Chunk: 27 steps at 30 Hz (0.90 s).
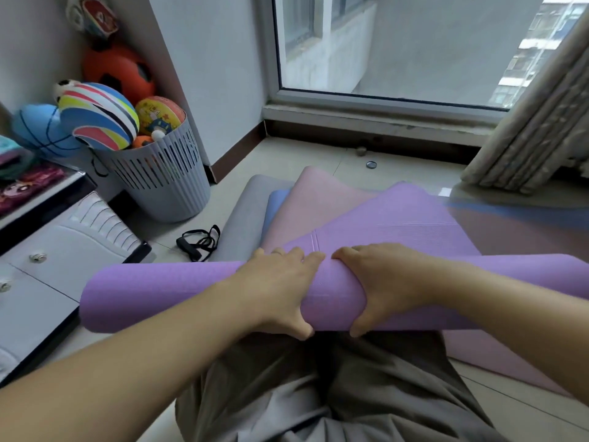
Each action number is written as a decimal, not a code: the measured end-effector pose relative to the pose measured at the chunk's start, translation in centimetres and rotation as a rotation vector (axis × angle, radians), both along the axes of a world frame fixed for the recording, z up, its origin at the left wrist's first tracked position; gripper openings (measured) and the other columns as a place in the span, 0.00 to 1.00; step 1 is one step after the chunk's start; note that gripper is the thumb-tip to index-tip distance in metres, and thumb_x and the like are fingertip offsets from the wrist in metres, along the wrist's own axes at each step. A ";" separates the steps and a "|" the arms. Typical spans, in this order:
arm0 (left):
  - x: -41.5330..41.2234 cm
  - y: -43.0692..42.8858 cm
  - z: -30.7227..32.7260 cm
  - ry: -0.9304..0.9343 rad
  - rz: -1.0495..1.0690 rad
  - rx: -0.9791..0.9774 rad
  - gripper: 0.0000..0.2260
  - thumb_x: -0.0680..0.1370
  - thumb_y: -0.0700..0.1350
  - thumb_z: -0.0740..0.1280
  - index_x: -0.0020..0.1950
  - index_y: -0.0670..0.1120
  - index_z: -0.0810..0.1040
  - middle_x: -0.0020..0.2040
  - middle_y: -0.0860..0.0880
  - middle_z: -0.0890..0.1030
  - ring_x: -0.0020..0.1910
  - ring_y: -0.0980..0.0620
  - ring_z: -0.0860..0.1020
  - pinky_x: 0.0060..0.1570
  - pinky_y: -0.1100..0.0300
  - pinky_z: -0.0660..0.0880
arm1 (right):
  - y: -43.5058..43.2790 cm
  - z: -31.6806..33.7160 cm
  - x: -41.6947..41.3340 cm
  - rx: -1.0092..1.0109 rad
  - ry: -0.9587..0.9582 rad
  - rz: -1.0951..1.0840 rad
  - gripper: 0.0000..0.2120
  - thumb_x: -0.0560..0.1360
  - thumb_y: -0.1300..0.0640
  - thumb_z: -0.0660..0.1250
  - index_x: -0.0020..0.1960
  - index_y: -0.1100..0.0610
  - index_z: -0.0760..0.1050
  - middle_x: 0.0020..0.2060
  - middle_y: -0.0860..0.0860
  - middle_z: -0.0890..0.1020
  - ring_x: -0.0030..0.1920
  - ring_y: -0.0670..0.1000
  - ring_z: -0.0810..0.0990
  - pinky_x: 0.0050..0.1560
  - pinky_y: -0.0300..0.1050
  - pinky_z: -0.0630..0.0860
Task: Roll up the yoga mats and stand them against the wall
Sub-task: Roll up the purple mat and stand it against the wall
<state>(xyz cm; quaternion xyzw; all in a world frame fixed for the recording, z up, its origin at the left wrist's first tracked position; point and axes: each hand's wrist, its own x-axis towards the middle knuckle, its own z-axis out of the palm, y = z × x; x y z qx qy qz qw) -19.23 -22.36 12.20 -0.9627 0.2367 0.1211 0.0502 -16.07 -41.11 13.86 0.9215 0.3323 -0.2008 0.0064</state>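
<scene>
A purple yoga mat lies across my lap, partly rolled into a thick tube, with its flat end stretching away toward the window. My left hand and my right hand grip the roll side by side at its middle, fingers over the top and thumbs underneath. Under the purple mat lie a pink mat, a blue mat and a grey mat, all flat and fanned out on the floor.
A slatted grey basket full of balls stands at the left against the wall. A black resistance band lies on the tiles. White drawers sit at my left. A curtain hangs at the right of the window.
</scene>
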 end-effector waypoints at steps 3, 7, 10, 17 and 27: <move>0.6 0.5 -0.2 0.055 0.039 -0.108 0.45 0.64 0.63 0.72 0.75 0.54 0.54 0.66 0.50 0.71 0.62 0.46 0.72 0.60 0.52 0.71 | 0.4 -0.2 0.2 -0.010 -0.034 0.020 0.44 0.58 0.31 0.74 0.66 0.52 0.64 0.55 0.48 0.77 0.54 0.52 0.76 0.54 0.49 0.74; 2.8 1.0 0.3 0.247 0.077 -0.192 0.44 0.63 0.61 0.76 0.74 0.55 0.58 0.63 0.52 0.74 0.60 0.50 0.74 0.59 0.54 0.73 | 0.9 -1.6 -1.7 -0.053 -0.307 0.071 0.46 0.61 0.33 0.71 0.70 0.53 0.57 0.56 0.49 0.72 0.53 0.54 0.74 0.53 0.50 0.71; 2.6 0.7 0.0 0.183 0.094 -0.145 0.47 0.64 0.61 0.74 0.76 0.56 0.52 0.64 0.51 0.72 0.60 0.48 0.74 0.59 0.52 0.72 | 0.7 -1.5 -0.4 0.008 -0.240 0.034 0.43 0.60 0.33 0.71 0.67 0.52 0.61 0.54 0.48 0.74 0.52 0.53 0.75 0.51 0.49 0.73; 1.7 1.1 1.3 -0.212 0.038 -0.002 0.44 0.66 0.64 0.68 0.75 0.56 0.49 0.63 0.49 0.71 0.59 0.45 0.73 0.60 0.48 0.69 | 0.5 0.0 1.2 0.106 -0.318 0.026 0.37 0.59 0.33 0.70 0.61 0.51 0.67 0.51 0.47 0.77 0.50 0.53 0.77 0.47 0.49 0.75; -1.0 -0.2 3.3 0.078 0.011 -0.035 0.39 0.64 0.65 0.72 0.68 0.57 0.58 0.59 0.51 0.75 0.56 0.46 0.77 0.50 0.53 0.75 | -0.4 2.2 -0.8 0.011 -0.026 0.096 0.41 0.56 0.31 0.74 0.63 0.47 0.65 0.53 0.45 0.79 0.51 0.49 0.77 0.50 0.46 0.74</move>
